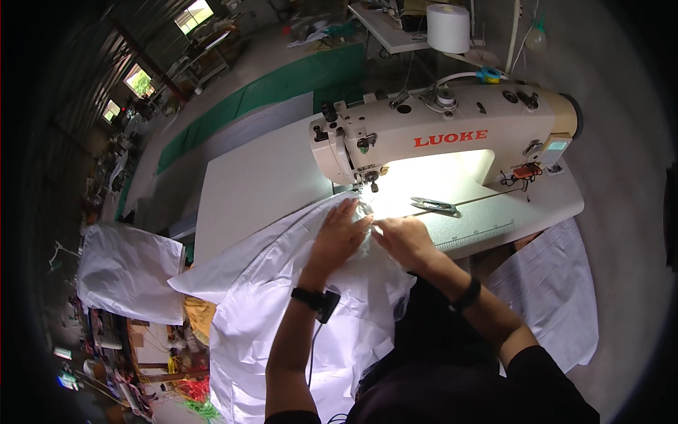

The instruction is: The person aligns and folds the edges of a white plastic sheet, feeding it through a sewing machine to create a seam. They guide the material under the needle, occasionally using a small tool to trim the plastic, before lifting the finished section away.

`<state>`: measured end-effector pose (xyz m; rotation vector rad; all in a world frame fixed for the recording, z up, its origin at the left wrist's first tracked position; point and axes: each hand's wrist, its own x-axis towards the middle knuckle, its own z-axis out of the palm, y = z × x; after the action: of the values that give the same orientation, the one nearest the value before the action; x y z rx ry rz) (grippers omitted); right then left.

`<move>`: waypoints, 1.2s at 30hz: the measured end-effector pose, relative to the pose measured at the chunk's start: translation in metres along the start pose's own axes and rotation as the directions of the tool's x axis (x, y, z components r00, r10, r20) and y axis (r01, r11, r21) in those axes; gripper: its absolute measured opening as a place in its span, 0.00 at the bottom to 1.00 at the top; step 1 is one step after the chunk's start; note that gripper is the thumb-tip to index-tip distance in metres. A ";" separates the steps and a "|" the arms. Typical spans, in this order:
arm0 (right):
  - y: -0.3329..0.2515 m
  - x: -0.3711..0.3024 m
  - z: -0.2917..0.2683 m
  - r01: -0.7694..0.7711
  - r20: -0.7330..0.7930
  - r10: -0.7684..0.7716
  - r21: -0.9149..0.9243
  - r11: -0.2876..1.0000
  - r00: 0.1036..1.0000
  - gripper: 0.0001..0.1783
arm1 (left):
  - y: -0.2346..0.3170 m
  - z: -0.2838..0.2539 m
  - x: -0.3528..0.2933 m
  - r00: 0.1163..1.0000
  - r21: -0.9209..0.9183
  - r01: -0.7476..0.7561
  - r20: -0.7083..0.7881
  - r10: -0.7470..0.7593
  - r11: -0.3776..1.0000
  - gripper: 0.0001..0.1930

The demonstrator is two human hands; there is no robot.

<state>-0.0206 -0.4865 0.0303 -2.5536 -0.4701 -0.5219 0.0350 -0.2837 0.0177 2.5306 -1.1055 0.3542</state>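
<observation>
White fabric (261, 325) drapes over the front edge of the sewing table and hangs down toward my lap. Its upper edge lies under the needle area of a white industrial sewing machine (424, 116). My left hand (340, 237) rests flat on the fabric just in front of the presser foot, fingers stretched out toward it. Close beside it, my right hand (406, 240) is closed, pinching the fabric's edge between thumb and fingers. Thread snips (435, 206) lie on the table to the right of the needle, apart from both hands.
A thread cone (448, 30) stands behind the machine. Folded white cloth (131, 272) is at the left, and more white fabric (554, 297) hangs at the right. A ruler scale (477, 235) runs along the table's front edge. The machine's lamp lights the space under its arm.
</observation>
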 end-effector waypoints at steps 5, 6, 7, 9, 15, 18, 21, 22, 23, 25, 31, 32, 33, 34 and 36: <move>-0.013 -0.010 0.022 -0.111 0.167 0.118 -0.050 0.993 0.979 0.15 | -0.028 -0.010 0.013 0.985 -0.061 -0.068 0.152 0.076 0.996 0.17; -0.014 -0.006 0.026 -0.052 0.027 0.054 -0.066 0.996 0.998 0.07 | -0.029 -0.016 0.018 0.981 -0.082 -0.036 0.190 0.051 0.996 0.17; -0.014 -0.003 0.026 -0.068 0.069 0.073 -0.064 0.996 0.995 0.07 | -0.024 -0.022 0.021 0.986 -0.108 -0.036 0.155 0.053 0.993 0.17; -0.012 -0.001 0.020 -0.106 0.110 0.113 -0.069 0.992 0.988 0.10 | -0.001 -0.034 0.020 0.979 0.020 0.108 0.174 -0.110 0.994 0.17; -0.001 -0.081 -0.046 -0.101 -0.040 0.112 0.219 0.971 0.993 0.13 | 0.159 -0.033 -0.113 0.878 -0.589 0.394 0.014 -0.478 0.706 0.08; -0.012 -0.125 -0.044 -0.380 0.395 0.256 0.277 0.882 0.882 0.22 | 0.199 0.002 -0.187 0.712 -0.534 0.659 0.213 -0.669 0.530 0.17; -0.025 -0.146 -0.015 -0.514 0.609 0.204 0.391 0.764 0.767 0.21 | 0.201 0.037 -0.224 0.597 -0.453 0.764 0.228 -0.769 0.459 0.27; -0.031 -0.152 -0.006 -0.471 0.562 0.093 0.580 0.665 0.822 0.16 | 0.199 0.046 -0.231 0.626 -0.365 0.755 0.153 -0.765 0.545 0.28; -0.036 -0.158 0.000 -0.484 0.606 0.057 0.570 0.664 0.793 0.16 | 0.195 0.053 -0.235 0.688 -0.249 0.708 0.036 -0.724 0.661 0.29; -0.045 -0.171 0.007 -0.274 0.422 -0.042 0.658 0.702 0.906 0.11 | 0.184 0.061 -0.241 0.632 -0.288 0.743 0.007 -0.775 0.604 0.22; -0.070 -0.192 -0.005 -0.441 0.441 0.025 0.897 0.029 0.897 0.07 | 0.173 0.024 -0.274 0.599 -0.411 0.794 0.398 -0.695 0.448 0.09; -0.075 -0.191 -0.010 -0.498 0.513 0.004 0.834 -0.236 0.858 0.07 | 0.175 0.009 -0.282 0.638 -0.434 0.763 0.387 -0.666 0.479 0.10; -0.082 -0.190 -0.015 -0.494 0.512 0.011 0.834 -0.246 0.859 0.07 | 0.179 -0.009 -0.292 0.653 -0.429 0.752 0.385 -0.652 0.500 0.09; -0.088 -0.188 -0.022 -0.514 0.522 -0.038 0.821 -0.251 0.852 0.06 | 0.188 -0.021 -0.297 0.673 -0.548 0.706 0.323 -0.666 0.448 0.09; -0.101 -0.183 -0.031 -0.533 0.529 -0.117 0.768 -0.356 0.841 0.05 | 0.202 -0.044 -0.303 0.665 -0.638 0.665 0.271 -0.696 0.388 0.09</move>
<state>-0.2304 -0.4615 0.0144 -0.7768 -0.2301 0.5717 -0.3197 -0.1945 -0.0074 1.9855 -0.0069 -0.2277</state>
